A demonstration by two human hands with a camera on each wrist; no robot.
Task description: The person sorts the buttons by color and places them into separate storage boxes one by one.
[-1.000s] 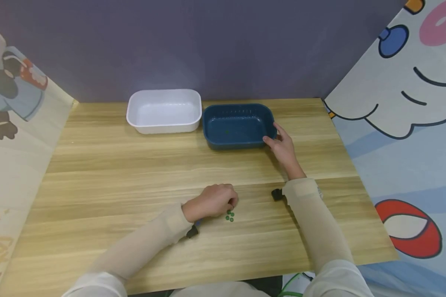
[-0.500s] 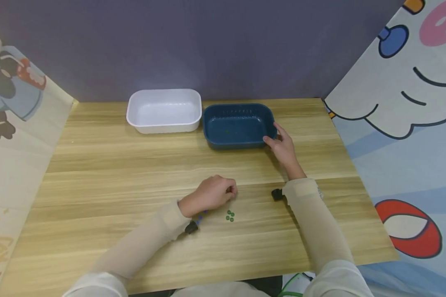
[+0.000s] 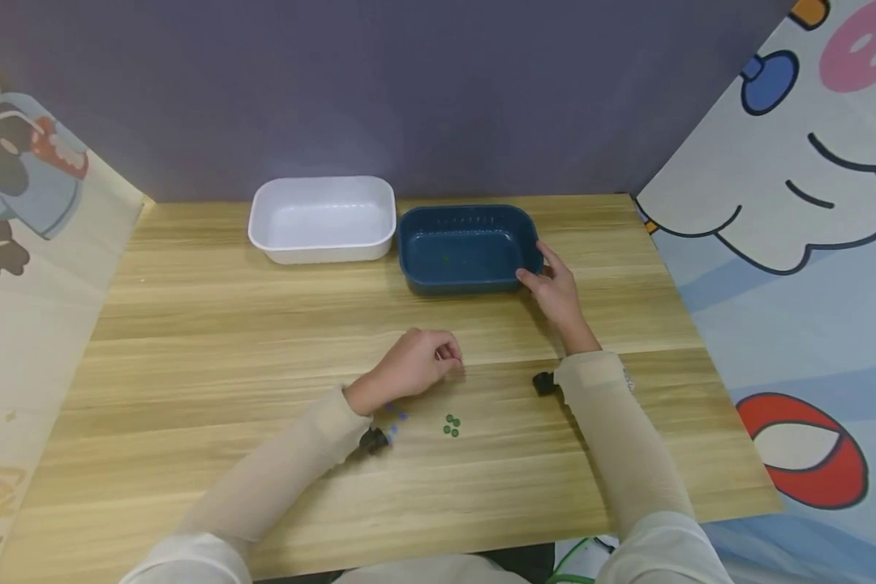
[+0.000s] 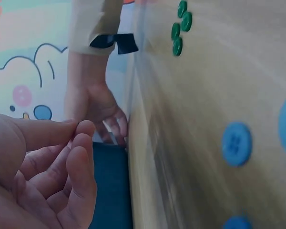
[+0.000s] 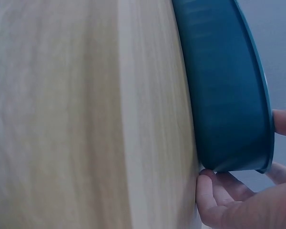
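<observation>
A smooth grey-violet wall panel point(image 3: 409, 89) rises behind a pale wood-grain bench point(image 3: 226, 349). Along the bench's far edge stand two rectangular, round-cornered bins: a glossy white bin point(image 3: 321, 219) on the left and, just beside it, a dark teal bin point(image 3: 474, 243) with a tiny green spot on its floor, too small to identify.

The person's right hand point(image 3: 555, 296) grips the teal bin at its near right corner, its fingers spread around the rim and side wall. The left hand point(image 3: 412, 362) hangs over the middle of the bench, well apart from both bins; thumb and forefinger are pinched together on a small dark piece, only a sliver of its edge showing between the tips.

Four round green buttons point(image 4: 187, 21) lie in a tight cluster on the bench, nearer the person than the left hand. Round blue four-hole buttons point(image 4: 236, 144) lie loosely scattered beside the left wrist.
</observation>
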